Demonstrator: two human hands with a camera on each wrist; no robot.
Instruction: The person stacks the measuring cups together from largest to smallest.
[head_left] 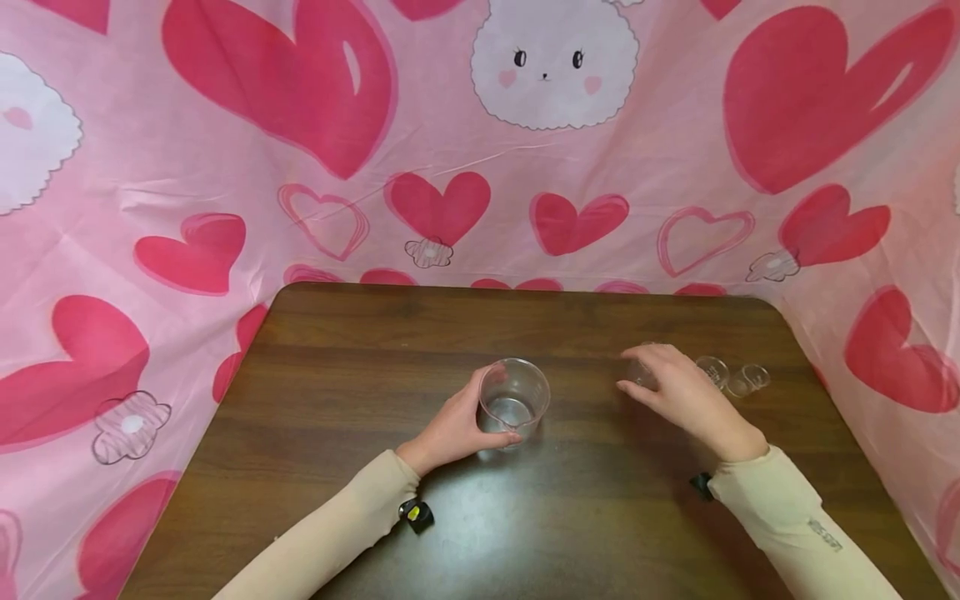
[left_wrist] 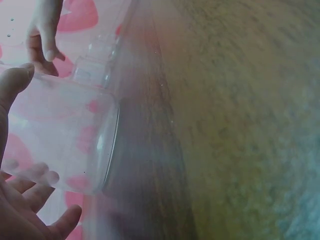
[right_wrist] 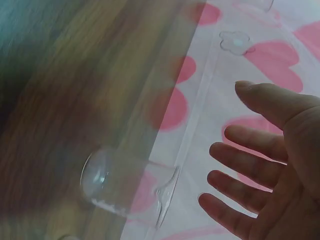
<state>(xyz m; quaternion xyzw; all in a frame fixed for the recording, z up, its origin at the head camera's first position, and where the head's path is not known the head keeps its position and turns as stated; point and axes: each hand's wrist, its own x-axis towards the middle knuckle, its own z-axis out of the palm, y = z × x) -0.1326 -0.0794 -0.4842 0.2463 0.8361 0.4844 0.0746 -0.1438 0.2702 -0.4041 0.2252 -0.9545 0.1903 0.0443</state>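
My left hand (head_left: 448, 421) grips a large clear beaker (head_left: 514, 400) near the middle of the table, thumb on the near side and fingers round the far side. In the left wrist view the beaker's wall (left_wrist: 55, 130) shows between thumb and fingers, its base close to the tabletop. My right hand (head_left: 686, 392) hovers over a smaller clear beaker (head_left: 642, 375), which it partly hides from the head camera. The right wrist view shows this beaker with its spout (right_wrist: 132, 190) below the hand (right_wrist: 270, 165), whose fingers are spread and hold nothing.
Several smaller clear vessels, among them a beaker (head_left: 712, 372) and a little one (head_left: 756, 377), stand to the right of my right hand. The dark wooden table (head_left: 360, 358) meets a pink heart-print cloth (head_left: 510, 158) at the back and sides.
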